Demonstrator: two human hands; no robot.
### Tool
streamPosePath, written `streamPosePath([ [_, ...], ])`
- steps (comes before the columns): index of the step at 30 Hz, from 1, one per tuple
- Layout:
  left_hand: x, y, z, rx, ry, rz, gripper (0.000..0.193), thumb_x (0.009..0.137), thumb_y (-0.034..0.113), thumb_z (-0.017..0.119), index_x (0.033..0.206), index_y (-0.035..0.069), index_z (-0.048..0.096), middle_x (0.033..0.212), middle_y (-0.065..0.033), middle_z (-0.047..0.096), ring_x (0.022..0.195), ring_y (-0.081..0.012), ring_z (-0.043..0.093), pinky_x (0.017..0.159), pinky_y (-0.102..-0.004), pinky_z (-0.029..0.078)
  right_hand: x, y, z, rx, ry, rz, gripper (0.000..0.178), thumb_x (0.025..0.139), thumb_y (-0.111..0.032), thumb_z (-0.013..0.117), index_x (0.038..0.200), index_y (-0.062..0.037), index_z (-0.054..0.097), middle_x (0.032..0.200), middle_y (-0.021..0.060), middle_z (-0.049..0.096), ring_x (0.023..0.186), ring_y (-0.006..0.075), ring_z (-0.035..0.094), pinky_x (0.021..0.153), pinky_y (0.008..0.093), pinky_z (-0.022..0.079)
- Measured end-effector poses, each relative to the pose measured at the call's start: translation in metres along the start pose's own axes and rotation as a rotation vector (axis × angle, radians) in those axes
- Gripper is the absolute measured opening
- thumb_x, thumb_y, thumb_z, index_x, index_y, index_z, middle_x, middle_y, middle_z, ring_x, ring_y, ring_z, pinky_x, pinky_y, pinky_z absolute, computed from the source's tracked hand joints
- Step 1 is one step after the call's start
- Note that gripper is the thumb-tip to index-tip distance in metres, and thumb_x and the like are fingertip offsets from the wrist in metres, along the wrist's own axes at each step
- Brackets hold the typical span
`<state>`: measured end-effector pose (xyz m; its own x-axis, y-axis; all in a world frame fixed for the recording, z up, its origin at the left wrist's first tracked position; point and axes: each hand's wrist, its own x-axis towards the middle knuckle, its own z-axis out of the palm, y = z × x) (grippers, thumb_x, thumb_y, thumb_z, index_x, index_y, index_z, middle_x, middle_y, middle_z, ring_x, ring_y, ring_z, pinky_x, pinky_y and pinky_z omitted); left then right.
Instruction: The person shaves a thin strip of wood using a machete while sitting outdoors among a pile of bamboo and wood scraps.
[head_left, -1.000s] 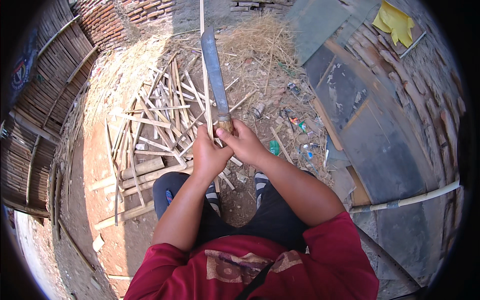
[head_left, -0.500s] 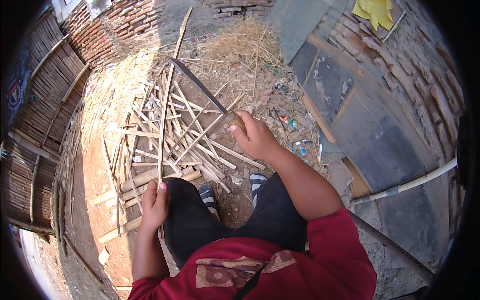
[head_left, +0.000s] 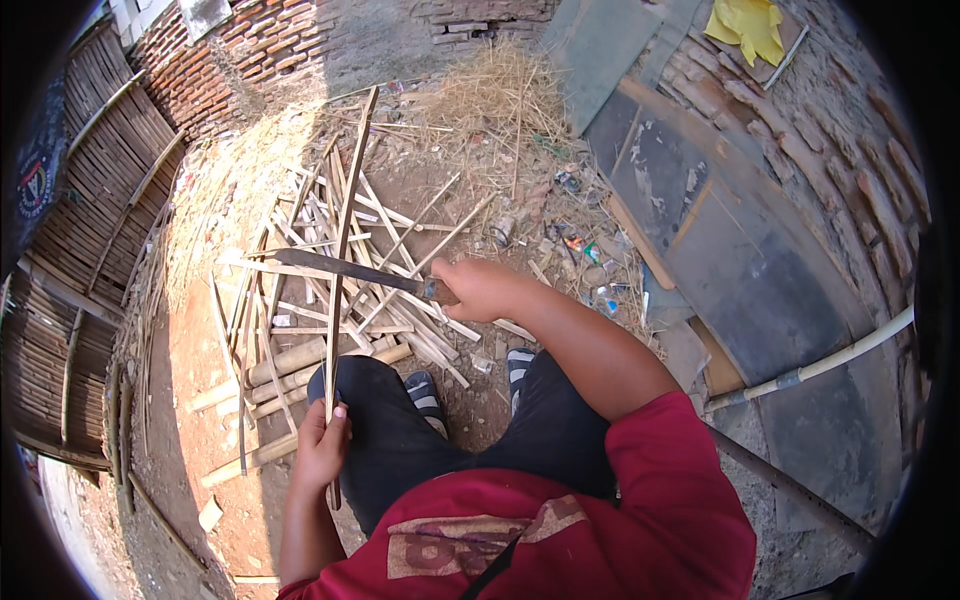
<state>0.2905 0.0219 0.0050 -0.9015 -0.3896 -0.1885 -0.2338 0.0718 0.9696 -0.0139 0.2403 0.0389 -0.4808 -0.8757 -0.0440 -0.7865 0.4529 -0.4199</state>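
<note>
My left hand [head_left: 322, 447] is closed round the lower part of a long bamboo strip [head_left: 345, 225], which slants up and away past my left knee. In my right hand [head_left: 470, 290] is the wooden handle of a machete [head_left: 350, 268], its dark blade pointing left and crossing the strip about midway. Whether the blade touches the strip or passes just over it, I cannot tell. Beneath both lies a loose pile of split bamboo strips [head_left: 400, 320] on the ground.
Thicker bamboo poles [head_left: 250, 460] lie left of my knee. Dry straw [head_left: 500, 90] and litter [head_left: 590, 250] are scattered ahead. Dark boards [head_left: 760, 290] lean on the right beside a pale pipe [head_left: 820, 367]. A woven bamboo panel [head_left: 100, 200] stands at the left, a brick wall [head_left: 250, 55] behind.
The machete has swung down and to the left, so its blade now lies across the strip. My left hand and the strip have shifted down toward me.
</note>
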Motion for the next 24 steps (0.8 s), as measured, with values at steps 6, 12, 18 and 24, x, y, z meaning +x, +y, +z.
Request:
streamPosePath([
  [6, 0.006, -0.009, -0.007, 0.079, 0.028, -0.019, 0.022, 0.108, 0.025, 0.053, 0.097, 0.007, 0.056, 0.070, 0.0056, 0.047, 0.058, -0.0040, 0.041, 0.052, -0.0224, 0.034, -0.005, 0.013, 0.032, 0.133, -0.016, -0.035, 0.051, 0.090, -0.033, 0.063, 0.129, -0.0019, 0.049, 0.101, 0.0259, 0.067, 0.096, 0.0439, 0.065, 0.082, 0.0537, 0.050],
  [12, 0.009, -0.004, -0.002, 0.184, 0.081, -0.073, 0.023, 0.107, 0.026, 0.056, 0.094, 0.007, 0.056, 0.069, 0.0070, 0.044, 0.063, -0.0036, 0.038, 0.055, -0.0241, 0.034, -0.003, -0.005, 0.040, 0.080, -0.040, -0.135, 0.041, 0.091, -0.031, 0.058, 0.119, -0.0024, 0.052, 0.106, 0.0241, 0.066, 0.098, 0.0431, 0.065, 0.085, 0.0535, 0.049],
  [18, 0.009, 0.004, 0.005, 0.333, 0.108, -0.032, 0.024, 0.105, 0.024, 0.060, 0.089, 0.006, 0.058, 0.070, 0.0073, 0.043, 0.066, -0.0044, 0.036, 0.057, -0.0255, 0.034, 0.017, 0.048, 0.023, 0.052, 0.182, 0.013, 0.042, 0.088, -0.034, 0.066, 0.114, -0.0019, 0.056, 0.103, 0.0223, 0.069, 0.099, 0.0423, 0.067, 0.083, 0.0540, 0.052],
  [24, 0.008, -0.003, 0.003, 0.449, 0.158, 0.128, 0.027, 0.103, 0.023, 0.062, 0.088, 0.001, 0.057, 0.066, 0.0008, 0.046, 0.064, -0.0089, 0.040, 0.056, -0.0311, 0.037, 0.005, 0.022, 0.009, 0.077, 0.173, 0.021, 0.042, 0.085, -0.032, 0.073, 0.115, -0.0052, 0.060, 0.099, 0.0220, 0.069, 0.097, 0.0422, 0.067, 0.081, 0.0522, 0.053],
])
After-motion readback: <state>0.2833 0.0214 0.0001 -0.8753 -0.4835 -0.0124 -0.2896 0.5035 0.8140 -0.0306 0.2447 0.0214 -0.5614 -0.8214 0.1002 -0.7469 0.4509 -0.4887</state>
